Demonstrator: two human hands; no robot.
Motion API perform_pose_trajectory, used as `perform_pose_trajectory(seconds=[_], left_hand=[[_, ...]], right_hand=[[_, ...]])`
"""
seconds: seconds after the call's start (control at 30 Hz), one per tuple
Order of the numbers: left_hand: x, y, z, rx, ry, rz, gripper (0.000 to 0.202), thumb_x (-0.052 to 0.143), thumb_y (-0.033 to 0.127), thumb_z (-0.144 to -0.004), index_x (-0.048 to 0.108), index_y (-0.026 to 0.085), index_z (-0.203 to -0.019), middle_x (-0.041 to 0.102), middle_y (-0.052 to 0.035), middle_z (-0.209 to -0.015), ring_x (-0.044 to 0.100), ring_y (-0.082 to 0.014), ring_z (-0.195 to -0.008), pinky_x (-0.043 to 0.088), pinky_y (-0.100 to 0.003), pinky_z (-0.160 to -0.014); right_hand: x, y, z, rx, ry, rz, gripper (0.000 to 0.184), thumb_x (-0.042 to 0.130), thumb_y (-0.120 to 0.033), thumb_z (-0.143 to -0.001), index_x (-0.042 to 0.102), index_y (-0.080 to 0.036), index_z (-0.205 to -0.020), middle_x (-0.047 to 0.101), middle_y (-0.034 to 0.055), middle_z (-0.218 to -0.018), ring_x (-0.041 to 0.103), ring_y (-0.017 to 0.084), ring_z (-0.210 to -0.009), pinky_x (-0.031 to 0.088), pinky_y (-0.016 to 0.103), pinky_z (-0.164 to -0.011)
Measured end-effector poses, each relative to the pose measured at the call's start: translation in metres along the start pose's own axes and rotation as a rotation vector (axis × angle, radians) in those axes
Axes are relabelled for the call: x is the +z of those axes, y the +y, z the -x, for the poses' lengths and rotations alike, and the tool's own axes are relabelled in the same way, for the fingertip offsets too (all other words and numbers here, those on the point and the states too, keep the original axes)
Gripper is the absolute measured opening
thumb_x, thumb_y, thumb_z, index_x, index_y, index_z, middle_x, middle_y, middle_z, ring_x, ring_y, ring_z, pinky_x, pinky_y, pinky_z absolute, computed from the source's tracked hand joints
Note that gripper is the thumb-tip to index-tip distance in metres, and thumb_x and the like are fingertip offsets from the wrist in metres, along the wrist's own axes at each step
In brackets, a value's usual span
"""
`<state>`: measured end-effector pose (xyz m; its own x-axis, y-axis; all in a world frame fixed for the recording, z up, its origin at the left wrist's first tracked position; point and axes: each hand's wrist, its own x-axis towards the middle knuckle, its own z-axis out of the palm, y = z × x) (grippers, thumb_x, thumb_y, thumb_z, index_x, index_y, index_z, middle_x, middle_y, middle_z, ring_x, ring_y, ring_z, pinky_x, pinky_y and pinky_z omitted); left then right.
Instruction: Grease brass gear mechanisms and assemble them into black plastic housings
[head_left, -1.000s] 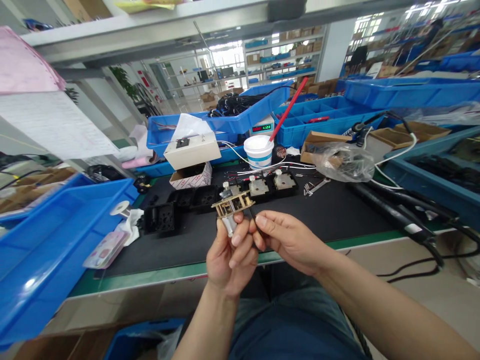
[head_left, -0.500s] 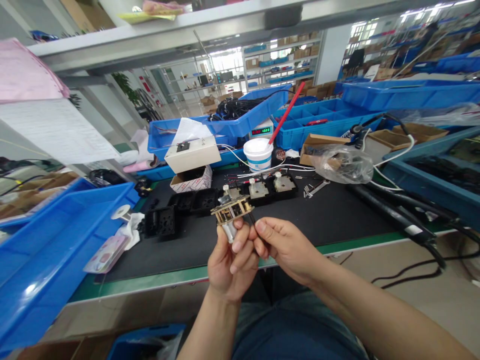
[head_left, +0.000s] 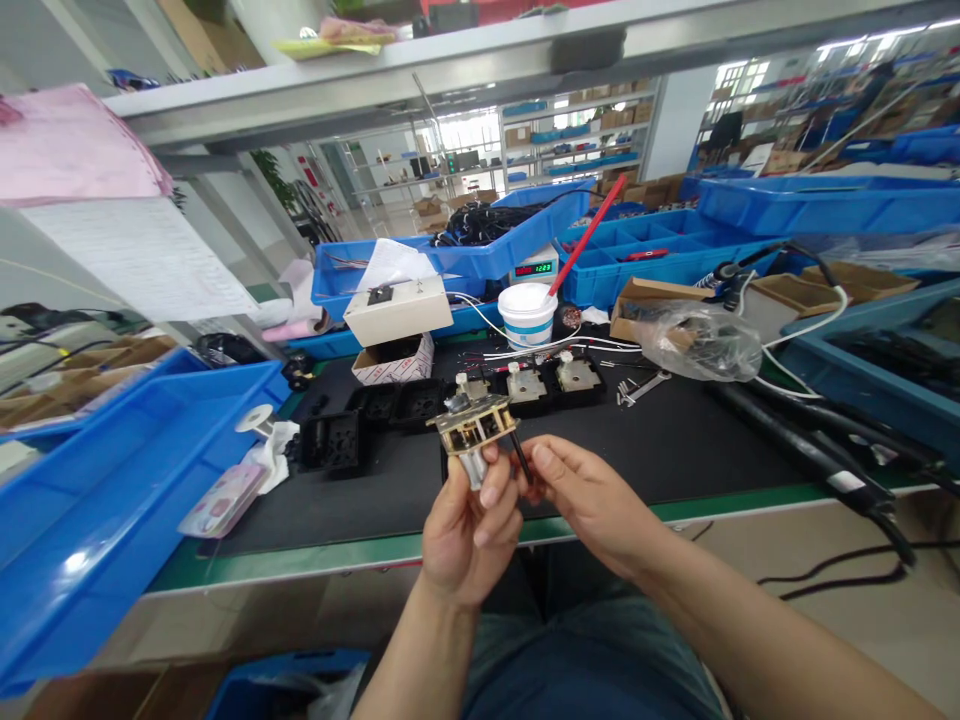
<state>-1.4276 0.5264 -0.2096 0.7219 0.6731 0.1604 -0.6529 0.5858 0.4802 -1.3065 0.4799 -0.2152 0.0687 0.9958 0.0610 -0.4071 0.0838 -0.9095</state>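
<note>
My left hand [head_left: 471, 530] is closed round the silver motor of a brass gear assembly [head_left: 480, 428], held above the mat near the bench's front edge. Brass plates with posts and gears between them sit on top of the motor. From the assembly's right edge a thin black rod-like piece [head_left: 520, 456] slants down to my right hand [head_left: 574, 490], whose thumb and fingers pinch its lower end. Whether it is a cable or a stiff rod I cannot tell. Behind the assembly stand black housings with pale metal plates [head_left: 577, 374] and white knobs.
Open black housings [head_left: 330, 440] lie to the left on the black mat [head_left: 637, 440]. A white tub [head_left: 526, 318] with a red stick stands behind. A wrench [head_left: 646, 388] lies right of the housings. Blue bins [head_left: 135, 450] flank the bench, and thick black handles [head_left: 802, 440] lie at right.
The view has shifted slightly, so the scene sits a little further right. The gear assembly has tilted a little in my left hand, and more of the black rod-like piece shows.
</note>
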Motion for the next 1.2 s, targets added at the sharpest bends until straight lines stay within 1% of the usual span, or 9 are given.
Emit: perform_pose_trajectory(seconds=[0.27, 0.37, 0.47, 0.57, 0.77, 0.87, 0.97, 1.07, 1.2], left_hand=[[0.01, 0.001, 0.007, -0.053, 0.081, -0.178, 0.026, 0.052, 0.037, -0.086, 0.061, 0.013, -0.087, 0.045, 0.003, -0.062, 0.029, -0.0004, -0.04, 0.022, -0.013, -0.039], [0.013, -0.001, 0.008, -0.058, 0.078, -0.204, 0.026, 0.052, 0.037, -0.086, 0.062, 0.013, -0.088, 0.047, 0.002, -0.063, 0.031, -0.0001, -0.04, 0.022, -0.013, -0.04], [0.015, -0.001, 0.009, -0.043, 0.09, -0.22, 0.026, 0.051, 0.036, -0.087, 0.062, 0.013, -0.089, 0.048, 0.0017, -0.063, 0.031, 0.0003, -0.04, 0.02, -0.013, -0.04], [0.016, -0.001, 0.01, -0.037, 0.079, -0.227, 0.027, 0.051, 0.036, -0.087, 0.063, 0.012, -0.088, 0.048, 0.0017, -0.063, 0.031, 0.0003, -0.04, 0.019, -0.013, -0.039], [0.017, -0.004, 0.013, -0.039, 0.094, -0.243, 0.027, 0.051, 0.037, -0.087, 0.062, 0.013, -0.087, 0.048, 0.0018, -0.062, 0.031, 0.0, -0.04, 0.02, -0.013, -0.039], [0.019, -0.004, 0.014, -0.04, 0.1, -0.238, 0.027, 0.05, 0.037, -0.087, 0.062, 0.013, -0.087, 0.047, 0.0022, -0.062, 0.03, 0.0, -0.039, 0.02, -0.013, -0.039], [0.021, -0.002, 0.014, -0.048, 0.091, -0.227, 0.027, 0.05, 0.038, -0.087, 0.062, 0.013, -0.088, 0.047, 0.0023, -0.062, 0.029, 0.0003, -0.039, 0.02, -0.013, -0.038], [0.023, -0.001, 0.014, -0.049, 0.097, -0.231, 0.027, 0.05, 0.038, -0.087, 0.062, 0.013, -0.089, 0.047, 0.0019, -0.063, 0.029, 0.0001, -0.039, 0.019, -0.014, -0.038], [0.024, -0.002, 0.015, -0.063, 0.108, -0.242, 0.028, 0.049, 0.037, -0.088, 0.062, 0.013, -0.088, 0.047, 0.0019, -0.063, 0.029, 0.0006, -0.04, 0.019, -0.013, -0.039]], right_hand=[[-0.007, -0.004, 0.004, -0.037, -0.015, 0.31, 0.031, 0.045, -0.043, -0.09, 0.061, -0.017, -0.085, 0.053, 0.0006, -0.076, 0.046, 0.013, -0.073, 0.037, 0.025, -0.069], [-0.01, -0.007, 0.008, -0.068, -0.001, 0.405, 0.034, 0.041, -0.044, -0.092, 0.061, -0.017, -0.086, 0.056, 0.0016, -0.079, 0.048, 0.015, -0.077, 0.037, 0.026, -0.072], [-0.01, -0.011, 0.011, -0.098, -0.006, 0.463, 0.029, 0.043, -0.042, -0.091, 0.06, -0.019, -0.087, 0.058, 0.0022, -0.085, 0.051, 0.016, -0.082, 0.038, 0.026, -0.076], [-0.009, -0.013, 0.012, -0.097, 0.015, 0.451, 0.023, 0.052, -0.041, -0.087, 0.058, -0.018, -0.084, 0.058, 0.0025, -0.086, 0.052, 0.016, -0.082, 0.039, 0.027, -0.075], [-0.006, -0.009, 0.013, -0.053, 0.111, 0.313, 0.027, 0.064, -0.042, -0.078, 0.052, -0.018, -0.075, 0.055, -0.0005, -0.074, 0.05, 0.013, -0.07, 0.04, 0.024, -0.066], [-0.005, -0.01, 0.016, -0.041, 0.088, 0.324, 0.025, 0.061, -0.042, -0.08, 0.055, -0.019, -0.082, 0.058, 0.0003, -0.079, 0.052, 0.014, -0.074, 0.041, 0.025, -0.069], [-0.005, -0.014, 0.018, -0.085, 0.052, 0.433, 0.023, 0.05, -0.042, -0.088, 0.059, -0.021, -0.093, 0.06, 0.0023, -0.088, 0.054, 0.017, -0.088, 0.041, 0.027, -0.077], [-0.006, -0.016, 0.019, -0.12, 0.056, 0.542, 0.027, 0.044, -0.041, -0.091, 0.062, -0.021, -0.089, 0.06, 0.0028, -0.084, 0.053, 0.02, -0.092, 0.04, 0.028, -0.077], [-0.008, -0.015, 0.017, -0.106, 0.092, 0.508, 0.024, 0.052, -0.041, -0.087, 0.06, -0.019, -0.08, 0.061, 0.0029, -0.083, 0.054, 0.018, -0.082, 0.04, 0.027, -0.073]])
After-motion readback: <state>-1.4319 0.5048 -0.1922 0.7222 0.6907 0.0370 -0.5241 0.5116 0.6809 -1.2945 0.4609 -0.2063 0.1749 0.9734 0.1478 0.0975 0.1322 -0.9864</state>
